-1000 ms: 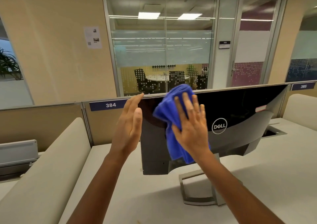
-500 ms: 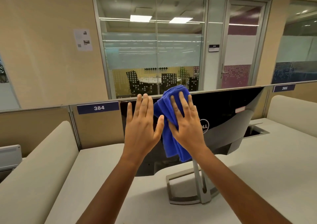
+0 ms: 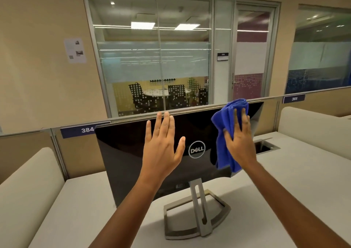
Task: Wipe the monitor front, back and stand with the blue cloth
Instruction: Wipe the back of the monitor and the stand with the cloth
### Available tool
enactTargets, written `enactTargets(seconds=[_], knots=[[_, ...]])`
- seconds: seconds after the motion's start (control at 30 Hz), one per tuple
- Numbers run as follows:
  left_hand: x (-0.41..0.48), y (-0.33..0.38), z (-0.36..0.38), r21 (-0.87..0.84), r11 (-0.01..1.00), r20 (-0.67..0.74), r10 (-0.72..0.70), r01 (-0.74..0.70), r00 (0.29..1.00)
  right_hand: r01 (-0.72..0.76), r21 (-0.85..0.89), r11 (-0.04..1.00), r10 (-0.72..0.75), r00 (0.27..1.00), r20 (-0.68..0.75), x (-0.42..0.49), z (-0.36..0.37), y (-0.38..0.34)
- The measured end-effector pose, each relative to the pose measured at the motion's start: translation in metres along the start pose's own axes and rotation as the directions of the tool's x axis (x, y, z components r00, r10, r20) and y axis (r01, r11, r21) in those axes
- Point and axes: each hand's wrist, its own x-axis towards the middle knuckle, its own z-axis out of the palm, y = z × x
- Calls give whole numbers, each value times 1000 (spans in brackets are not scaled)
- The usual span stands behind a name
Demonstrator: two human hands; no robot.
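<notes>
The black monitor stands on the white desk with its glossy back and round logo facing me. Its grey open-frame stand rests on the desk below. My right hand presses the bunched blue cloth flat against the upper right part of the monitor's back; the cloth reaches the top edge and hangs down past the lower edge. My left hand lies flat with fingers spread on the middle of the back, left of the logo, holding nothing.
The white desk has a rectangular cable opening to the right of the monitor. Beige padded dividers rise at left and right. A low partition with number plates 384 and 385 runs behind the monitor.
My right hand has slid the blue cloth from the left part of the monitor's back to its upper right. My left hand moved onto the middle of the back.
</notes>
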Motion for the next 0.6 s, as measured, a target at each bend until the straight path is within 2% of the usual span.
enactTargets(seconds=[0.17,0.33,0.43,0.6], knots=[[18,32,15,-9,999,12,46,-45,999,188,-71,980,-187,982,21,-41,33,-23],[36,60,27,-1,995,70,96,-96,993,214,-29,976,-214,977,-9,-21,29,-20],[45,76,34,-1,993,83,118,-118,990,131,26,991,-129,989,-72,3,18,0],[48,90,48,36,991,74,127,-130,989,-108,335,936,161,978,-135,22,11,42]])
